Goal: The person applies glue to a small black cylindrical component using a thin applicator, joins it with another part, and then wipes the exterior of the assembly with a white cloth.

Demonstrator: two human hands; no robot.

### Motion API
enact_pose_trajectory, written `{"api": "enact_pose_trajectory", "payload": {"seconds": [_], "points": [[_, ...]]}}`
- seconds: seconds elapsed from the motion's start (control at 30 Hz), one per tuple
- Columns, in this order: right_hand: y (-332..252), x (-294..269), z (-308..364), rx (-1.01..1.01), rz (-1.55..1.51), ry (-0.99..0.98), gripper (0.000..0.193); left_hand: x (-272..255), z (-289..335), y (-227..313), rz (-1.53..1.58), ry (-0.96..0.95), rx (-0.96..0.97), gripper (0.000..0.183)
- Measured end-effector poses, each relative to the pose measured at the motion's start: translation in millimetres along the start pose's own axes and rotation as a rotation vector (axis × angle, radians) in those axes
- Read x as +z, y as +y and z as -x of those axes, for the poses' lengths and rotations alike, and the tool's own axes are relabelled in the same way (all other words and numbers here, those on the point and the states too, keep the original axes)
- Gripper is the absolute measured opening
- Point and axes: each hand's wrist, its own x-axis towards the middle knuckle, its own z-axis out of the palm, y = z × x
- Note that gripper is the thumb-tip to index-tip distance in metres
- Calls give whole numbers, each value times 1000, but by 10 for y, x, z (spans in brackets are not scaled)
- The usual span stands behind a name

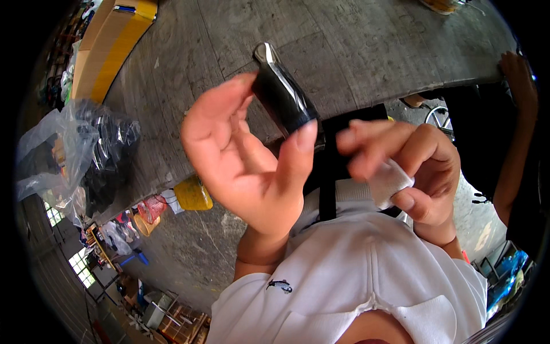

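Between the thumb and fingertips of my left hand (pixel 246 155) is a short, glossy black cylindrical piece (pixel 282 94). A rounded, shiny metal end tops it, and a darker band rings its lower end near my thumb. It tilts, held above the grey table. To the right, my right hand (pixel 427 166) pinches a folded piece of white cloth (pixel 389 184), apart from the black piece. Motion blurs some of the right fingers.
The grey wooden table (pixel 366 51) spreads ahead. On its left lie a cardboard box (pixel 112 49) with yellow tape and clear plastic bags (pixel 54 155), beside dark glossy pieces (pixel 112 149). Another person's arm (pixel 518 114) is at the right. A yellow container (pixel 193 194) stands below the table edge.
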Motion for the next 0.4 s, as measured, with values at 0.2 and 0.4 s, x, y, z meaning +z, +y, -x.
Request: {"api": "enact_pose_trajectory", "payload": {"seconds": [0.2, 0.4], "points": [[-150, -52, -84, -350, 645, -52, 12, -129, 47, -39, 119, -262, 146, 79], [-148, 57, -12, -568, 799, -114, 23, -172, 76, 70, 39, -342, 157, 80]]}}
